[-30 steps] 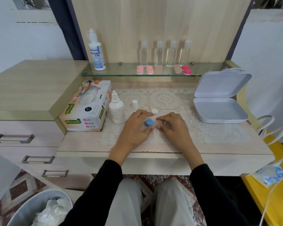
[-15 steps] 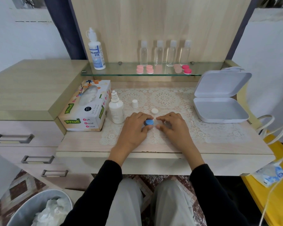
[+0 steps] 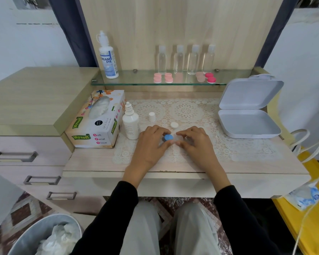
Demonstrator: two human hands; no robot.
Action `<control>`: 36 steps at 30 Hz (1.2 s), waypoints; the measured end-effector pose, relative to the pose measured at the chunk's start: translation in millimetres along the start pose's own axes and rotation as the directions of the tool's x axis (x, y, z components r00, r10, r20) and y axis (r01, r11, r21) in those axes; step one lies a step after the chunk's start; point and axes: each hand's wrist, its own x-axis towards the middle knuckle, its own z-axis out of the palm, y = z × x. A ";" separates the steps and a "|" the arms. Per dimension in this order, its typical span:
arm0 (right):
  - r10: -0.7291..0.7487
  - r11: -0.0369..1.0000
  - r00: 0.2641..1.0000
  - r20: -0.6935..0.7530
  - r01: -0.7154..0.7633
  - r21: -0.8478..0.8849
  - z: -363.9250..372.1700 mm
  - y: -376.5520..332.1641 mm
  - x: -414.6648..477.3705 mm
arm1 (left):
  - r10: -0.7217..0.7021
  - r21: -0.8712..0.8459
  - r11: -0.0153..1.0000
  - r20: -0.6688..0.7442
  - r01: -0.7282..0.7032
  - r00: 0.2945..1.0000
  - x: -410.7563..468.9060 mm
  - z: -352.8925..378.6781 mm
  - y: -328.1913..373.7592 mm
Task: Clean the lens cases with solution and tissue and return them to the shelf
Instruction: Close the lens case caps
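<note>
Here | lens case (image 3: 168,138): round, blue-capped | left hand (image 3: 149,146) pinches it

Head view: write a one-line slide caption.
Over a lace mat, the left hand pinches a lens case's blue cap, right hand alongside; solution bottle and tissue box nearby.

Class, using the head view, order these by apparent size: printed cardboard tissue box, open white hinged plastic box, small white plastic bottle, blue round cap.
Largest: the open white hinged plastic box and the printed cardboard tissue box look about alike, so tied.
Next: the small white plastic bottle.
Smallest: the blue round cap.
</note>
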 end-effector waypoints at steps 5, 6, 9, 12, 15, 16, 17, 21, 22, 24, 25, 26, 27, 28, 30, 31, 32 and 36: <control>0.001 1.000 1.000 0.004 -0.001 0.002 -0.6 -1.1 -0.2 | 0.038 0.027 0.999 0.029 -0.039 0.999 0.1 1.9 -1.6; 0.000 1.000 1.000 0.005 0.000 0.001 -0.7 -1.2 -0.1 | 0.053 0.030 0.998 0.039 -0.054 0.998 0.2 2.1 -2.2; -0.005 1.000 1.000 0.002 0.005 -0.004 -0.9 -1.5 -0.2 | 0.075 0.022 0.997 0.069 -0.076 0.995 0.6 1.9 -2.7; -0.008 1.000 1.000 -0.002 0.008 -0.002 -0.8 -1.1 -0.5 | 0.073 0.004 0.997 0.062 -0.073 0.995 0.2 1.5 -1.3; -0.002 1.000 1.000 -0.003 0.002 0.000 -0.2 -0.6 -0.4 | 0.019 -0.015 1.000 0.017 -0.019 1.000 -0.4 1.9 -0.7; 0.001 1.000 1.000 -0.003 -0.001 0.002 -0.1 -0.4 -0.3 | 0.001 -0.025 1.000 0.001 -0.001 1.000 -0.3 1.8 -0.9; 0.005 1.000 1.000 -0.002 -0.005 0.004 0.0 -0.4 -0.2 | -0.010 -0.031 0.999 -0.008 0.010 1.000 0.0 1.8 -1.2; 0.009 1.000 1.000 0.001 -0.009 0.007 -0.1 -0.6 -0.1 | 0.018 0.003 1.000 0.010 -0.018 1.000 0.1 1.2 -1.7; 0.008 1.000 1.000 0.001 -0.008 0.008 -0.1 -0.5 -0.2 | 0.028 0.014 1.000 0.017 -0.028 0.999 0.1 1.5 -1.8; 0.007 1.000 1.000 0.004 -0.007 0.008 -0.3 -0.6 -0.2 | 0.039 0.030 0.999 0.032 -0.040 0.999 0.2 1.9 -2.2; 0.007 1.000 1.000 0.006 -0.007 0.008 -0.3 -0.7 -0.3 | 0.042 0.036 0.998 0.044 -0.043 0.998 0.4 2.2 -2.5; 0.006 1.000 1.000 0.008 -0.006 0.007 -0.5 -0.8 -0.3 | 0.046 0.038 0.998 0.059 -0.048 0.997 0.5 2.1 -2.5; 0.005 1.000 1.000 0.008 -0.005 0.005 -0.5 -0.9 -0.4 | 0.050 0.036 0.998 0.072 -0.053 0.996 0.6 2.0 -2.6; 0.003 1.000 1.000 0.006 -0.003 0.003 -0.6 -1.0 -0.4 | 0.052 0.031 0.998 0.079 -0.055 0.995 0.5 1.9 -2.9; 0.001 1.000 1.000 0.003 -0.001 0.003 -0.5 -0.9 -0.6 | 0.044 0.024 0.999 0.068 -0.045 0.997 0.2 1.6 -2.7; 0.002 1.000 1.000 0.002 -0.002 0.005 -0.6 -0.7 -0.5 | 0.031 0.021 0.999 0.049 -0.032 0.998 0.1 1.5 -2.2; 0.006 1.000 1.000 0.003 -0.006 0.007 -0.6 -0.5 -0.5 | 0.015 0.016 1.000 0.027 -0.015 1.000 -0.2 0.9 -1.3; 0.006 1.000 1.000 -0.002 -0.006 0.009 -0.5 -0.7 -0.4 | -0.022 0.001 1.000 -0.023 0.022 0.999 0.2 -0.2 0.5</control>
